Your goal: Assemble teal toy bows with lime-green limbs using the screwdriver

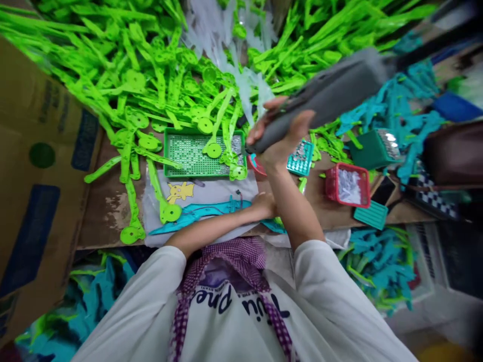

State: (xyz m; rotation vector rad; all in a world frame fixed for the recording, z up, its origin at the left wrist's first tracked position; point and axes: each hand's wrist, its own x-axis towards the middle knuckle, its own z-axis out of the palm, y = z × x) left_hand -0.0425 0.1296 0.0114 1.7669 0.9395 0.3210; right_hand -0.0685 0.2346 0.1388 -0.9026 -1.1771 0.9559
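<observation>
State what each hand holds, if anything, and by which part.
Right hand: dark-grey elongated tool, by its lower end. Left hand: over a long turquoise plastic piece; hold unclear.

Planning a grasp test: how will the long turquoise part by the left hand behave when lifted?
The turquoise part is probably stiff, given its moulded-plastic look; likely light, being thin and narrow; and apt to dip if lifted by one end, since it is long.

From the head, the view looks steeply down onto the workbench (pixel 96 218).
</observation>
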